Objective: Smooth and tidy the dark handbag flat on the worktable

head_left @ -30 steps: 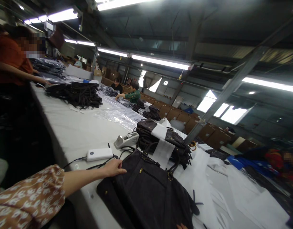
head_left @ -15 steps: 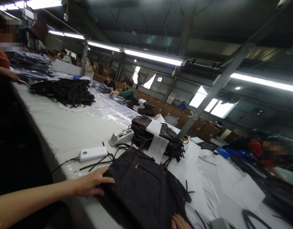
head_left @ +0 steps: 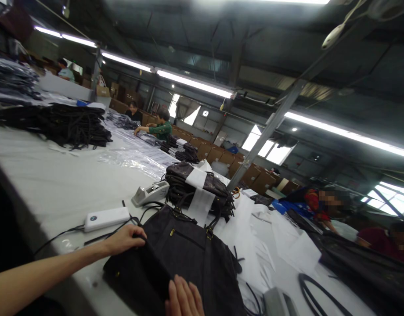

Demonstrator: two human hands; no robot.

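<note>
I am looking down at a dark handbag [head_left: 185,259] lying flat on the white desk [head_left: 57,188] in front of me. My left hand [head_left: 124,239] is pinching the bag's left edge, fingers [head_left: 139,237] clamped on the fabric. My right hand [head_left: 184,300] is pressing flat on the bag, fingers together. A white power bank [head_left: 106,218] and its black cable [head_left: 57,235] are lying just beside my left hand; I judge that a tug could be snagging the cable and dragging it.
</note>
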